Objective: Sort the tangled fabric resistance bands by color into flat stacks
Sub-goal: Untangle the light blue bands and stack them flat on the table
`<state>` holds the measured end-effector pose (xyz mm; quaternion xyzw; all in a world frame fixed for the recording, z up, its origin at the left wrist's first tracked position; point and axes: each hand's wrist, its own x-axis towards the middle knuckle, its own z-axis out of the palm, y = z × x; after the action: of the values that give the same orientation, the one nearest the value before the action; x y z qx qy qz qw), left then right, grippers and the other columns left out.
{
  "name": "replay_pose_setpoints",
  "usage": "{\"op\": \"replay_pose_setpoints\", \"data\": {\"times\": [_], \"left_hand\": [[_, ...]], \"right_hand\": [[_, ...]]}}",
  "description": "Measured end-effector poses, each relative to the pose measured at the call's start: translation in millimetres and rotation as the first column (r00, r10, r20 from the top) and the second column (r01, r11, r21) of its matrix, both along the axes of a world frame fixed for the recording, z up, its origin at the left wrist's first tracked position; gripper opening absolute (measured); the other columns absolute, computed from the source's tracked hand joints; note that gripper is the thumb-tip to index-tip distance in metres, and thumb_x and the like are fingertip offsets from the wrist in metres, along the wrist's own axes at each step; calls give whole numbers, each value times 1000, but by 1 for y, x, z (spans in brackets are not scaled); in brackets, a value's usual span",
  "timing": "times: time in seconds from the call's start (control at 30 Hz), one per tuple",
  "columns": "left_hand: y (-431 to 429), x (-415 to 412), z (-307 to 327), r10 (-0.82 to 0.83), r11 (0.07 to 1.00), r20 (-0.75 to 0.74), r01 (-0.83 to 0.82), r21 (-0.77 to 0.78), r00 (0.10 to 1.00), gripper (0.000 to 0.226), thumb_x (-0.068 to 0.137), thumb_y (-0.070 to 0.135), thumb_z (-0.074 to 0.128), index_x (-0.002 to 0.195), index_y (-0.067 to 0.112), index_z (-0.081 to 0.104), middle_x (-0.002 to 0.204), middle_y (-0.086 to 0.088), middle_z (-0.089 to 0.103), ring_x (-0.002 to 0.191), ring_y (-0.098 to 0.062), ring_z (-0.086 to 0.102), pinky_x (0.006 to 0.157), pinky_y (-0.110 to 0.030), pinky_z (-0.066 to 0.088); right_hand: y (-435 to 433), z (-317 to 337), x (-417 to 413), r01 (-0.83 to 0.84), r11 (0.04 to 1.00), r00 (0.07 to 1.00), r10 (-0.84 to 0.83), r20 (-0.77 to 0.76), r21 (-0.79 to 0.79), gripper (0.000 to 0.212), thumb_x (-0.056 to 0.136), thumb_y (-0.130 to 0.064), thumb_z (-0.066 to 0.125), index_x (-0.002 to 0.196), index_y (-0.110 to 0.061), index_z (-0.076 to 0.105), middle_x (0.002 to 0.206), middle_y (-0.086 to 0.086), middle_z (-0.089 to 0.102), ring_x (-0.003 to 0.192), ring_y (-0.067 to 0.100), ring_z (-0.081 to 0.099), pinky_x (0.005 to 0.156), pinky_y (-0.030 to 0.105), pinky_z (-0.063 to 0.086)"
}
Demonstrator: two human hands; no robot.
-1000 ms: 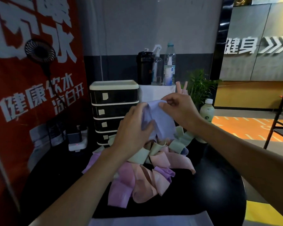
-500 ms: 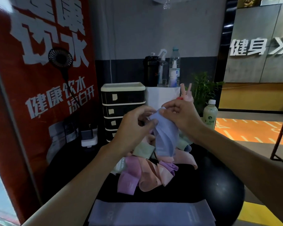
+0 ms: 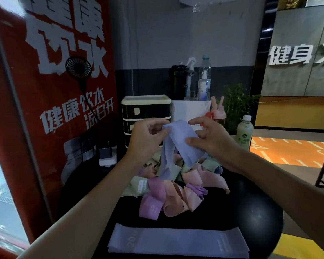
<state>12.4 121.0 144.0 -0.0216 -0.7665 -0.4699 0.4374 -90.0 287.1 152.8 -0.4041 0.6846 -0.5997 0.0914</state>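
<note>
A blue-lavender fabric band (image 3: 178,144) hangs in the air above the tangled pile (image 3: 176,186) of pink, purple and pale green bands. My left hand (image 3: 146,139) pinches its upper left end. My right hand (image 3: 211,139) holds its right side with thumb and curled fingers. The band droops in an arch with both ends reaching down into the pile. At the near edge of the black round table (image 3: 260,217) lies a flat stack of blue-lavender bands (image 3: 178,242).
Behind the pile stand a black drawer unit (image 3: 146,109), a white box with bottles (image 3: 191,109), a pink bottle (image 3: 218,114), a plant and a green drink bottle (image 3: 244,131). A red banner with a small fan (image 3: 79,67) fills the left. A charger block (image 3: 107,156) sits at the table's left.
The band has been spread wider between my hands and now arches open. The camera has tilted down, bringing the whole flat stack at the near edge into sight.
</note>
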Motion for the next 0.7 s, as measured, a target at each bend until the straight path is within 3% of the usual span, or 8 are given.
{"op": "replay_pose_setpoints", "data": {"times": [0.1,0.17,0.27,0.33,0.5,0.6,0.7], "left_hand": [[-2,1,0,43,994,70,-36,-104,997,20,92,8,67,103,25,69,99,9,69,91,-1,64,76,-14,48],[-2,4,0,-11,993,89,21,-118,996,20,90,19,71,106,31,69,111,6,66,103,-8,62,81,-25,51],[1,11,1,-83,969,154,116,-218,984,35,76,37,77,110,39,67,120,11,63,113,-6,59,89,-33,51],[2,15,2,-105,952,197,156,-264,975,45,72,35,81,114,38,66,123,11,62,117,-7,58,92,-35,50],[0,16,1,-101,928,189,161,-337,977,47,76,4,81,118,21,69,125,7,58,119,-3,53,96,-18,43],[-1,12,2,-44,921,77,70,-383,996,32,81,2,77,109,17,72,116,4,63,110,-2,58,86,-9,40],[-1,11,4,-2,926,-27,-8,-379,1000,17,86,5,72,97,17,75,103,6,67,100,-5,61,80,-9,40]], "right_hand": [[-2,3,2,43,997,999,-43,-9,-69,29,85,-2,71,104,-18,58,86,15,74,84,31,72,77,50,57],[-5,5,3,60,994,997,-64,-41,-90,18,84,-3,72,93,-15,62,86,18,73,79,29,71,79,49,57],[-9,6,2,107,989,988,-118,-99,-104,6,84,-7,73,84,-11,69,87,18,72,76,23,66,78,45,57],[-10,6,3,94,988,994,-100,-37,-125,2,85,-7,72,87,-8,71,89,16,73,80,23,67,74,37,58],[-12,7,3,19,984,988,8,152,-176,7,88,-4,66,87,-7,72,92,19,70,88,28,66,86,42,55],[-12,10,6,-23,981,976,64,208,-194,12,91,-3,62,87,-5,73,95,20,70,91,27,65,89,42,54],[-12,13,11,-58,976,963,111,245,-211,16,96,-6,55,99,0,69,108,26,68,95,29,65,93,42,54]]}}
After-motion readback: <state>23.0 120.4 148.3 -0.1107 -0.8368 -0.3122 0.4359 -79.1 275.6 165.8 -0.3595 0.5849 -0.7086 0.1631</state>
